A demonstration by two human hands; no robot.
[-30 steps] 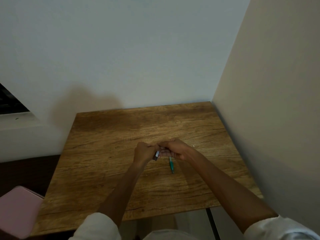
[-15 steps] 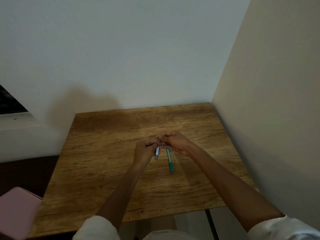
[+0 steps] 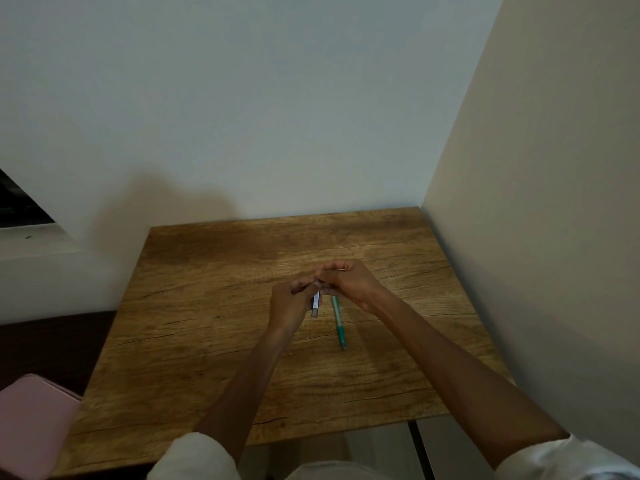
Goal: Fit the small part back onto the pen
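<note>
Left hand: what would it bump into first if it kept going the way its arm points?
Probably the right hand, since the left hand is already touching it around the small grey-white case; depth is unclear.

A plain home corner; small wooden desk (image 3: 207,306) against bare painted walls (image 3: 277,98).

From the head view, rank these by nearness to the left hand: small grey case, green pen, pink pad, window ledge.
1. Small grey case: held in the left hand.
2. Green pen: lying on the table just right of it.
3. Pink pad at lower left and window ledge at upper left: too close to call.
</note>
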